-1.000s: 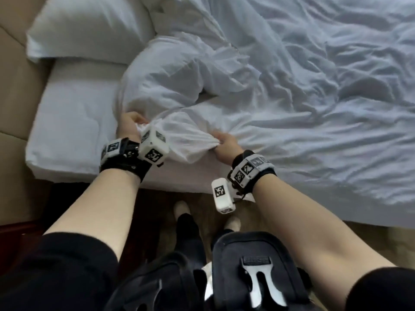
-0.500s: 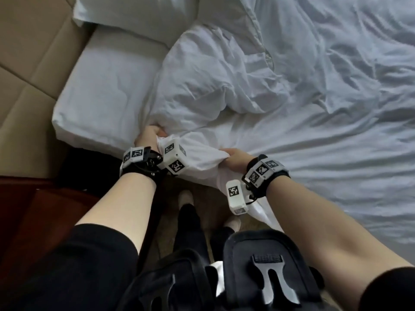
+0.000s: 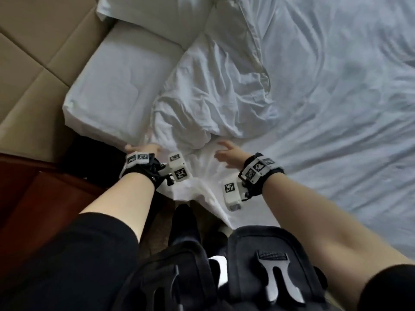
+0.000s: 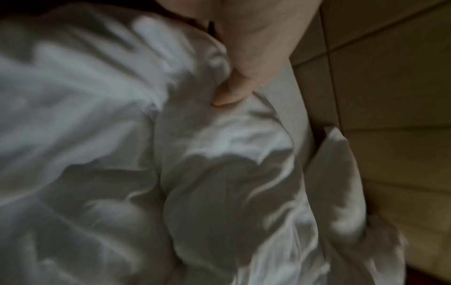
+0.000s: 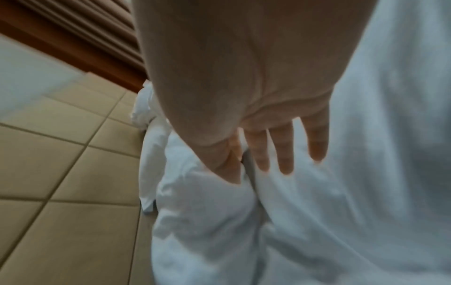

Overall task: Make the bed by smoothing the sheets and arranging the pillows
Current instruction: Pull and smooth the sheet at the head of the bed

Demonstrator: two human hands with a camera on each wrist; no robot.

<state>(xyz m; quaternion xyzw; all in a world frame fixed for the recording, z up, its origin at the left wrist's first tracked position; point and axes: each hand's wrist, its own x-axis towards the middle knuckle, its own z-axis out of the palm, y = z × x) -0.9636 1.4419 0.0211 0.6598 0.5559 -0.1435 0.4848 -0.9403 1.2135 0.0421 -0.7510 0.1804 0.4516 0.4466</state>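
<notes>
Black short sleeves (image 3: 74, 254) worn on both upper arms, forearms left bare. Black wrist strap (image 3: 143, 168) fitted on left wrist, white blocks (image 3: 177, 168) printed with black-and-white square markers attached. Matching strap (image 3: 260, 173) and marker block (image 3: 231, 191) fitted on right wrist. Black chest harness (image 3: 258, 272) with grey buckle (image 3: 272, 270) worn at near edge. Dark trousers (image 3: 184, 223) seen below.

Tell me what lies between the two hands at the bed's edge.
In the head view, only crumpled white sheet lies between the left hand and the right hand, its edge spilling over the mattress side, with the left wrist camera above it.
</notes>
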